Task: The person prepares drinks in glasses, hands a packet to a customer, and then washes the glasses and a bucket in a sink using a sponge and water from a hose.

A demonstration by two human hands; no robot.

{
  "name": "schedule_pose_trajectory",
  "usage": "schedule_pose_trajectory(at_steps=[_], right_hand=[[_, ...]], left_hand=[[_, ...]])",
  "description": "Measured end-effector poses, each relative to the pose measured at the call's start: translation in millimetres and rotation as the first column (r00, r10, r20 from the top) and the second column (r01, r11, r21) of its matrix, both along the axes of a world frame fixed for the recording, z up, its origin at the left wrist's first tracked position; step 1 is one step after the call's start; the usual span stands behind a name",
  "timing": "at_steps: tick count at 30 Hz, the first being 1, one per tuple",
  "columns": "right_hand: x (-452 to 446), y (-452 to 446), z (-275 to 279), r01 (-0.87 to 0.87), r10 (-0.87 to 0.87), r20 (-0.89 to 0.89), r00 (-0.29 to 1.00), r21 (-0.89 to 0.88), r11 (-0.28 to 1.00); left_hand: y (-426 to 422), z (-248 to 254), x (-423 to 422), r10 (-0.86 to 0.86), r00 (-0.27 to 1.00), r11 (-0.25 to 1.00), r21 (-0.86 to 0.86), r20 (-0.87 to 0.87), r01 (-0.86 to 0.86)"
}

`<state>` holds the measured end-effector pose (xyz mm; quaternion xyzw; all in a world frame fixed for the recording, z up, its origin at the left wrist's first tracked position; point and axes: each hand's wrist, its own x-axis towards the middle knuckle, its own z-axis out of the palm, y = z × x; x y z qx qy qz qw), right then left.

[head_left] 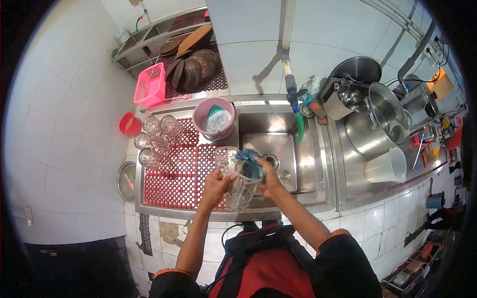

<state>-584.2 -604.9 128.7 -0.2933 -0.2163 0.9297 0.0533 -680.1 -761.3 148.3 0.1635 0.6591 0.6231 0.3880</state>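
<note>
My left hand (pixel 218 187) is closed round the side of a clear glass mug (pixel 242 194), tilted above the front edge of the sink. A dark blue-green scrubbing cloth (pixel 248 158) is gripped in my right hand (pixel 270 178), with part of it bunched at the rim and part showing inside the mouth. Just behind my left hand, another clear glass (pixel 226 155) stands by the sink's left edge. Behind it is a pink bucket (pixel 199 115) of suds with a green sponge (pixel 214 110) in it.
Several glass mugs (pixel 158 133) stand on the red perforated mat (pixel 171 184) at left. A green hose (pixel 300 128) hangs over the steel sink (pixel 308 171). On the right counter are a large pot (pixel 360 131), a white container (pixel 385 166) and a cutlery basket (pixel 338 107).
</note>
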Motion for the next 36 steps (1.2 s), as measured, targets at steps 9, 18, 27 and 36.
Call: schedule_pose_trajectory(at_steps=[9,18,27,36], right_hand=[[-141,52,32,-0.056,0.108,0.03,0.994,0.968,0.245],[-98,114,111,-0.197,-0.184,0.069,0.98,0.373,-0.907],[-50,145,134,-0.356,-0.3,0.219,0.928,0.298,-0.886],[-54,156,118,-0.275,-0.258,0.109,0.96,0.534,-0.8]], left_hand=[[-23,-35,23,-0.044,0.889,0.953,-0.286,-0.457,-0.1],[8,-34,49,0.213,0.972,0.977,0.035,-0.103,-0.211],[96,-101,42,0.129,0.981,0.99,-0.038,-0.142,-0.135],[183,-156,37,0.0,0.976,0.979,-0.201,-0.219,-0.045]])
